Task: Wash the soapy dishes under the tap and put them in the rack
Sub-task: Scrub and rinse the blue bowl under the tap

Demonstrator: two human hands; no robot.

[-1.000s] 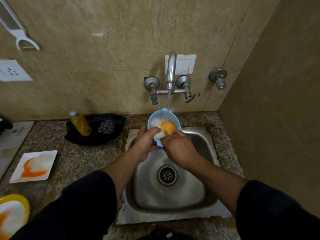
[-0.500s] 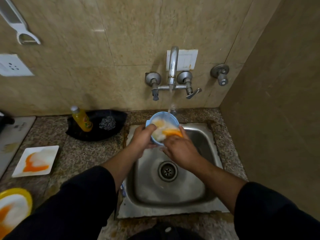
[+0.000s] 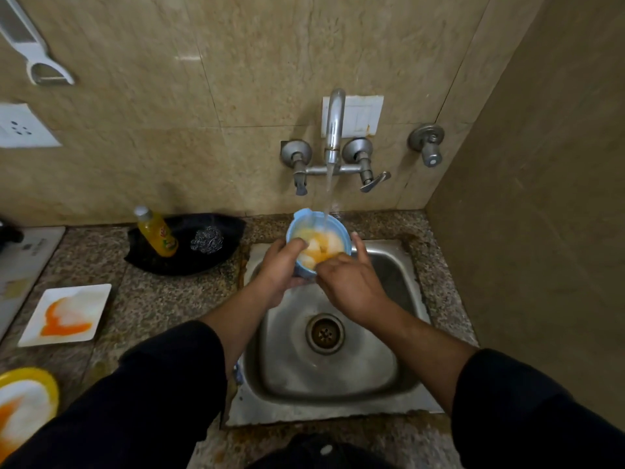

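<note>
- Over the back edge of the sink, a blue bowl is held tilted under the tap, and the water stream falls straight into it. Orange residue and white suds show inside, so its rinse looks only partway done.
- The left grip is wrapped round the bowl's left wall with the thumb over the rim, holding it clear above the sink.
- The right grip reaches into the bowl from the near side, with one finger raised past the right of the rim. Whether it pinches the rim or only rubs the inside, I cannot tell.
- Left of the sink, on the bench, a white square plate lies flat with orange smears and foam, unrinsed by the look of it.
- Farther left of the sink, at the frame's edge, a yellow plate carries the same orange and white mess and also waits.
- No rack shows anywhere around the sink and no clean dish is visible, so nothing can be counted as racked.
- My judgement is that the task is at an early stage: one of at least three dishes in view is under water, two more need rinsing, and all of them need racking.
- Just left of the sink's back corner, a yellow bottle and a steel scrubber rest on a black tray.
</note>
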